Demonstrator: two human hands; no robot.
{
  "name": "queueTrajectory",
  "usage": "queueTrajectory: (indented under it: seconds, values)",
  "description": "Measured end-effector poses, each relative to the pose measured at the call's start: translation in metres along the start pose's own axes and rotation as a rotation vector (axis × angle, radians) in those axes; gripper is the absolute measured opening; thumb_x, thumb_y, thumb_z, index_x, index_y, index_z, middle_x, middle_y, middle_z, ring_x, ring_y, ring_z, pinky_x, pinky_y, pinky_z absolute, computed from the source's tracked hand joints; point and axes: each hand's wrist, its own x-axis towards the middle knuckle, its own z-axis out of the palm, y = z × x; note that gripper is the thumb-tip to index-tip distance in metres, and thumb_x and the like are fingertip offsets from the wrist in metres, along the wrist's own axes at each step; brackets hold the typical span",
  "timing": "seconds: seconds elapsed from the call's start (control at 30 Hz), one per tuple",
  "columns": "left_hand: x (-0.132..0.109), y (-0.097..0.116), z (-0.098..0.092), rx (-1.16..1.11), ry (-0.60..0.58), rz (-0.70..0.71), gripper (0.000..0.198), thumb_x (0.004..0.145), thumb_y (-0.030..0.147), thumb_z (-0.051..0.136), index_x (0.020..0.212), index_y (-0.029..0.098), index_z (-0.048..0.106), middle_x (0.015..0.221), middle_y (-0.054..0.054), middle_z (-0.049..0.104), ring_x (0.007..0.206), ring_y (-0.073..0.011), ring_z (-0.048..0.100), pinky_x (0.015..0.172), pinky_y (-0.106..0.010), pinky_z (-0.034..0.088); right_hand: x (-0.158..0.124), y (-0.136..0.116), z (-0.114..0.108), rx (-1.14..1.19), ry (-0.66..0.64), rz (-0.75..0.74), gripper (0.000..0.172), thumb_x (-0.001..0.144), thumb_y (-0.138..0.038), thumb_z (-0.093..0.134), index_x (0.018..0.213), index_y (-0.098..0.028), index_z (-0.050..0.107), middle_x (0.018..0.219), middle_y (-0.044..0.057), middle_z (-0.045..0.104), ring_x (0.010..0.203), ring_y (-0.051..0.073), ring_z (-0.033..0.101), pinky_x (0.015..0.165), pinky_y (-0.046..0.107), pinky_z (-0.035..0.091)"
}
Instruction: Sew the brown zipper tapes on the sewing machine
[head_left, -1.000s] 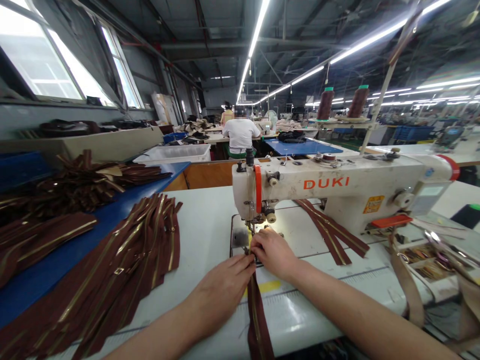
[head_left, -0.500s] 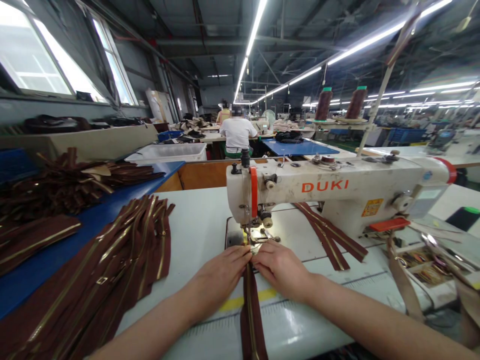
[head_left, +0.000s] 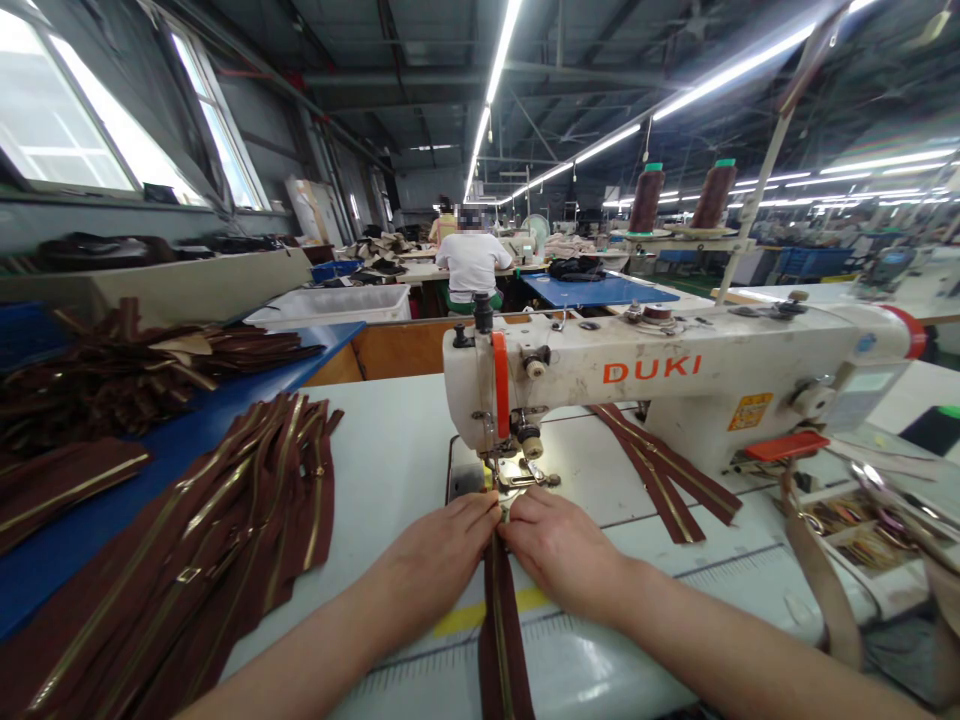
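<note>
A brown zipper (head_left: pixel 501 630) with a gold-coloured tooth line runs from the table's front edge up to the sewing machine (head_left: pixel 660 365). My left hand (head_left: pixel 450 540) pinches its left side close to the presser foot. From the right, my right hand (head_left: pixel 562 545) grips the zipper's other edge, with fingers bent and closed. Both sets of fingertips almost meet just in front of the needle area, and they hide the zipper's far end. Beyond the machine's needle, two brown zipper strips (head_left: pixel 660 470) lie crossed under the machine arm.
Many brown zippers (head_left: pixel 247 500) are heaped on the left, partly over a blue board (head_left: pixel 187 440). At right stands a tray (head_left: pixel 862 540) of small parts with scissors. Thread cones (head_left: pixel 646 200) rise behind the machine. A person (head_left: pixel 472 262) sits further ahead.
The camera view has shifted slightly. Both hands stay at the presser foot, still gripping the zipper, with only small finger movement.
</note>
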Motion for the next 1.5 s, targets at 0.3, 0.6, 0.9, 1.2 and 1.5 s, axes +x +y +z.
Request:
queueTrajectory:
  seconds: [0.3,0.6,0.9,1.2,1.5]
  values:
    - [0.002,-0.004,0.007,0.035,0.049,-0.011,0.034,0.088,0.005,0.04,0.12,0.008,0.053,0.123,-0.016,0.061,0.115,-0.0232,0.057,0.099,-0.038,0.045,0.001,0.003,0.006,-0.004,0.003,0.04,0.014,0.09,-0.015,0.05,0.084,-0.015,0.064,0.086,0.005,0.062,0.085,0.02,0.051,0.08,0.031,0.044]
    - [0.015,-0.004,0.002,-0.012,0.098,-0.033,0.027,0.089,0.005,0.041,0.111,0.01,0.057,0.115,-0.014,0.065,0.11,-0.0231,0.059,0.095,-0.039,0.049,0.005,0.006,0.004,-0.037,0.009,0.081,0.009,0.087,-0.013,0.055,0.083,-0.014,0.063,0.084,0.006,0.062,0.085,0.02,0.051,0.08,0.032,0.044]
    - [0.014,-0.006,0.004,-0.065,0.158,-0.059,0.027,0.09,0.008,0.037,0.108,0.014,0.056,0.112,-0.011,0.065,0.105,-0.022,0.061,0.092,-0.04,0.05,0.006,0.006,0.005,-0.018,0.005,0.103,0.011,0.089,-0.016,0.053,0.087,-0.014,0.064,0.087,0.006,0.063,0.088,0.021,0.051,0.082,0.033,0.043]
    - [0.01,0.003,0.003,-0.176,0.202,-0.168,0.029,0.087,0.007,0.038,0.105,0.017,0.058,0.109,-0.009,0.063,0.1,-0.0197,0.061,0.088,-0.035,0.053,0.003,0.006,0.005,-0.016,0.004,0.088,0.013,0.09,-0.015,0.051,0.088,-0.014,0.064,0.085,0.006,0.062,0.087,0.021,0.051,0.082,0.033,0.043]
    - [0.013,0.006,-0.002,-0.199,0.145,-0.202,0.026,0.086,0.006,0.041,0.098,0.017,0.061,0.102,-0.009,0.064,0.093,-0.0215,0.063,0.085,-0.037,0.054,0.004,0.006,0.003,-0.008,0.006,0.091,0.013,0.09,-0.015,0.052,0.085,-0.014,0.064,0.085,0.006,0.062,0.086,0.02,0.05,0.081,0.033,0.043]
